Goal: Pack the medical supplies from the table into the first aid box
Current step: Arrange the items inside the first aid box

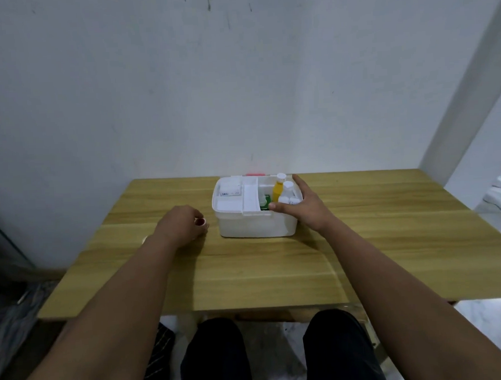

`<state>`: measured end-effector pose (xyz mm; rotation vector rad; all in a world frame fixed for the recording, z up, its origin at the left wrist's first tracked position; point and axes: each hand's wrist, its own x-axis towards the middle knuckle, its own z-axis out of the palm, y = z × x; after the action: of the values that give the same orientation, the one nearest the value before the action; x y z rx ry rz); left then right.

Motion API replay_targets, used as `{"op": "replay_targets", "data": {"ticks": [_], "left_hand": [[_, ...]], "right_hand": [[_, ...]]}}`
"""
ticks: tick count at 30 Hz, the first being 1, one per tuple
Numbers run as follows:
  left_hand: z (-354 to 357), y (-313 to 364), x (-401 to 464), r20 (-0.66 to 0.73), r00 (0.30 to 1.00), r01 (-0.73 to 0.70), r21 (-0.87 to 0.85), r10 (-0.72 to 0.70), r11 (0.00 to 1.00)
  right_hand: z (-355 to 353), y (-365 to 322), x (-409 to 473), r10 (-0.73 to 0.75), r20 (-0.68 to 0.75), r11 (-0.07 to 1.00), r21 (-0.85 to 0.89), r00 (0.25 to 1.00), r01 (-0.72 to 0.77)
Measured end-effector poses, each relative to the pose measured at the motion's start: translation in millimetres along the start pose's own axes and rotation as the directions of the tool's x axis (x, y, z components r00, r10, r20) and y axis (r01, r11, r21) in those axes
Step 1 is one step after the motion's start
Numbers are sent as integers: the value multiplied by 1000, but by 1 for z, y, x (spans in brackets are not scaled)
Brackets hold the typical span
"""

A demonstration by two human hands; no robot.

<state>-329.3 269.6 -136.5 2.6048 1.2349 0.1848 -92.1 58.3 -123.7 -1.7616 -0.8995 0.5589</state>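
The white first aid box (254, 226) stands open at the far middle of the wooden table (363, 256). Inside it I see white packets on the left, a divider tray, a green item, a yellow bottle (278, 189) with a white cap and several small white bottles (287, 188) on the right. My right hand (299, 206) rests on the box's right rim, thumb on the front edge and fingers along the side. My left hand (181, 225) lies on the table just left of the box, curled around a small round white item with a red middle (200, 221).
A small pale round object (144, 240) peeks out by my left wrist. A red piece (254, 174) shows behind the box against the white wall. My knees sit under the table's near edge. White clutter lies on the floor at the right.
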Motion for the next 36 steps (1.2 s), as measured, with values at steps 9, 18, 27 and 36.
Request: {"op": "replay_targets", "data": {"ticks": [9,18,27,36], "left_hand": [[-38,-8,8,-211,971,-132,-69,115,989],[-65,55,10,-197,882,-451,-94,428,888],[-63,75,8,2,902,-429,102,431,898],[-66,81,10,19,915,-400,158,402,903]], "right_hand": [[0,2,2,5,3,1000,15,1000,-5],[0,2,1,3,3,1000,8,1000,-3],[-1,2,2,10,4,1000,-9,1000,-10],[-1,4,3,5,-1,1000,-28,1000,-5]]}}
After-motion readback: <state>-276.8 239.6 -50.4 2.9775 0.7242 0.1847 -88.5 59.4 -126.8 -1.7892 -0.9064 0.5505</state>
